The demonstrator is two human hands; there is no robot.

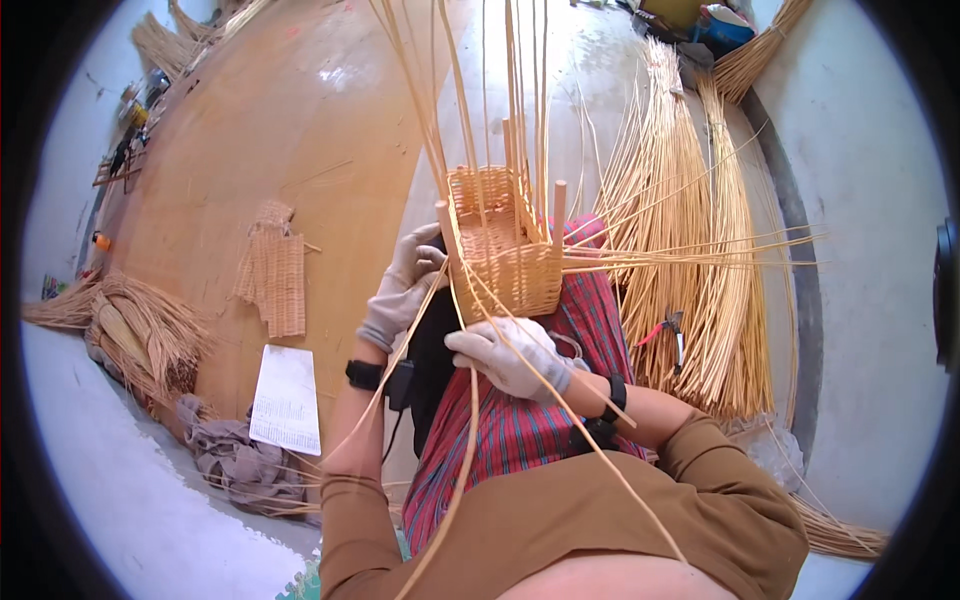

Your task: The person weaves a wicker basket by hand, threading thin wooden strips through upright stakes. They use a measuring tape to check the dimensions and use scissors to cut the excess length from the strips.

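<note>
A small square basket [510, 282] of pale wicker rests on my lap, partly woven, its open top facing up and away from me. Thick corner sticks [559, 212] and long upright strands rise from its walls. My left hand [400, 290], in a light glove, grips the basket's left corner; some of its fingers are hidden behind it. In front of the near wall, my gloved right hand [510, 355] is closed, thumb and forefinger pinching a long wicker strand [473, 420]. Another loose strand [620, 475] passes over that hand toward my body.
Big bundles of wicker strands [665, 180] lie on the floor to the right, with red-handled cutters [660, 330] on them. On the left are woven panels [275, 275], a paper sheet [285, 400], a strand bundle [145, 330] and a grey cloth [240, 460].
</note>
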